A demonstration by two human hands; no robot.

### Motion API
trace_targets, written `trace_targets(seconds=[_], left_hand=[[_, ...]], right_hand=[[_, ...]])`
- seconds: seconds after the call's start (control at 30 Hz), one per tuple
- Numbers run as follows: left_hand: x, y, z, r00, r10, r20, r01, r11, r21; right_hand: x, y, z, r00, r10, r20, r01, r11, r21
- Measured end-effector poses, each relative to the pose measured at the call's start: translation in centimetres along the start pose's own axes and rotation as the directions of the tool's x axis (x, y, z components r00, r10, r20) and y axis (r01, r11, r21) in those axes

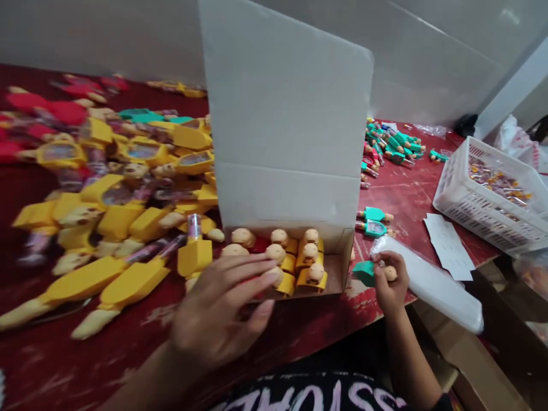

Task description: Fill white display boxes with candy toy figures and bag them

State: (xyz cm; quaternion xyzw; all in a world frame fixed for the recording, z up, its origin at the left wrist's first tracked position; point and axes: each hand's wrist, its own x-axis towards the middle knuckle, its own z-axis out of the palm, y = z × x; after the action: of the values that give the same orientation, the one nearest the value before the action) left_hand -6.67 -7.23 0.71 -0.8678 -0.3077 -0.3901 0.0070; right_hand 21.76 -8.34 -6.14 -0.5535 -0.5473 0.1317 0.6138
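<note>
An upright white box (291, 197) with its tall lid raised holds rows of small toys with round beige heads (311, 251), most with yellow bodies and some with red. Over the box's front left corner reaches my left hand (218, 308), its fingers stretched out on or just above the nearest heads; whether they touch I cannot tell. It hides part of the left row. To the right of the box, my right hand (390, 279) pinches a green toy (365, 274) whose beige round head shows beside the fingers.
Many larger yellow toys (137, 285) lie heaped on the red table (141, 354) at left, with red ones (68, 111) behind. Farther right are green toys (398, 142), a stack of clear plastic bags (432, 285), a paper sheet (449, 245) and a white basket (483, 211) of small wrapped items.
</note>
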Motion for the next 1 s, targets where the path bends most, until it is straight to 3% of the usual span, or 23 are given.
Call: trace_targets(seconds=[0.1, 0.2, 0.27, 0.33, 0.4, 0.47, 0.53, 0.63, 0.7, 0.77, 0.93, 1.0], left_hand=[[3.2, 1.1, 2.1, 0.994, 0.109, -0.012, -0.109, 0.994, 0.01], [5.1, 1.6, 3.7, 0.983, 0.075, 0.167, -0.1, 0.984, 0.148], [5.5, 1.4, 4.3, 0.963, 0.008, 0.268, -0.071, 0.972, 0.225], [5.4, 1.2, 4.6, 0.953, -0.036, 0.301, -0.039, 0.97, 0.241], [5.2, 1.2, 4.7, 0.952, -0.056, 0.302, -0.016, 0.973, 0.232], [5.1, 1.4, 4.6, 0.954, -0.07, 0.29, 0.0, 0.972, 0.236], [5.2, 1.6, 4.6, 0.958, -0.083, 0.274, 0.014, 0.97, 0.243], [5.4, 1.7, 4.6, 0.955, -0.096, 0.28, 0.023, 0.967, 0.252], [5.5, 1.6, 4.7, 0.95, -0.094, 0.296, 0.012, 0.964, 0.266], [5.7, 1.6, 4.9, 0.954, -0.091, 0.287, 0.004, 0.957, 0.29], [6.0, 1.6, 5.0, 0.964, -0.096, 0.25, 0.008, 0.944, 0.331], [6.1, 1.6, 5.0, 0.963, -0.094, 0.252, 0.006, 0.944, 0.329]], right_hand=[[0.4, 1.2, -0.1, 0.971, 0.238, 0.007, -0.238, 0.969, 0.06], [0.5, 0.7, -1.0, 0.951, 0.289, -0.108, -0.277, 0.954, 0.113], [0.6, -1.0, -1.8, 0.945, 0.232, -0.231, -0.172, 0.952, 0.253], [0.8, -3.3, -2.4, 0.941, 0.144, -0.306, -0.003, 0.908, 0.418], [0.9, -5.3, -1.9, 0.949, 0.036, -0.314, 0.133, 0.855, 0.501], [1.0, -5.9, -0.3, 0.946, -0.115, -0.301, 0.256, 0.838, 0.482], [1.0, -5.2, 1.9, 0.913, -0.312, -0.264, 0.399, 0.818, 0.413], [0.7, -3.2, 4.2, 0.862, -0.503, -0.061, 0.498, 0.817, 0.291], [0.4, -2.4, 4.4, 0.874, -0.473, 0.112, 0.446, 0.872, 0.202], [0.1, -2.2, 4.0, 0.896, -0.403, 0.187, 0.38, 0.913, 0.146], [0.5, -2.5, 3.5, 0.917, -0.37, 0.149, 0.337, 0.919, 0.207], [1.1, -2.7, 3.4, 0.902, -0.38, 0.206, 0.325, 0.91, 0.255]])
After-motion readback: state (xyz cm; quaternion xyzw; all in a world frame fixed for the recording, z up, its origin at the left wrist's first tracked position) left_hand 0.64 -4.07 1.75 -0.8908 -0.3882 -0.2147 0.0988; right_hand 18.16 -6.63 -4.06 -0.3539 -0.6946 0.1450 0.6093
